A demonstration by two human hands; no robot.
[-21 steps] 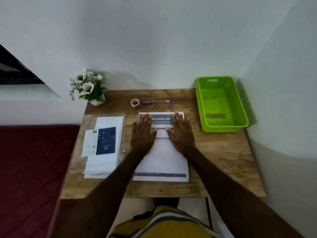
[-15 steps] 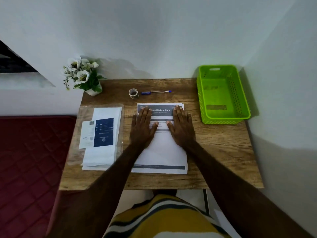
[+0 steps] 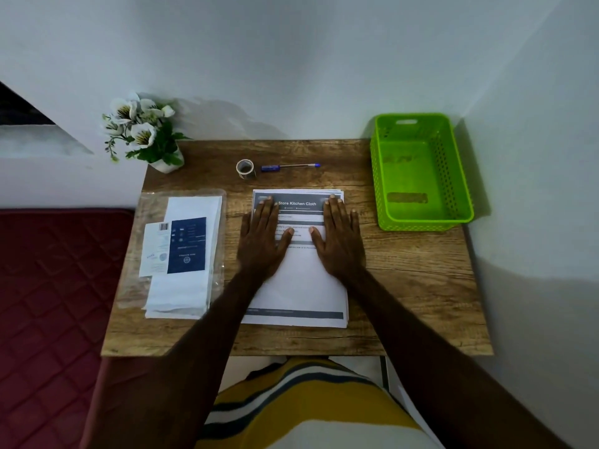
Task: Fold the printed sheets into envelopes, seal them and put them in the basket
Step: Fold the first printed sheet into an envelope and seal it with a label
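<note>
At the centre of a small wooden desk (image 3: 405, 286), a stack of printed sheets (image 3: 301, 286) headed "Store Kitchen Cloth" lies flat and unfolded, dark bands at top and bottom. The left hand (image 3: 262, 241) and right hand (image 3: 340, 241) press palms-down on its upper half, fingers spread, gripping nothing. A green basket (image 3: 460, 176) sits at the desk's right rear.

Home bedroom corner, maroon mattress (image 3: 48, 286), small desk (image 3: 415, 286), flower pot (image 3: 142, 134)

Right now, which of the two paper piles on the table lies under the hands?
The middle pile, the printed sheets with the dark header: the left hand and right hand lie flat on it. The other pile, in clear plastic, lies untouched to its left.
</note>
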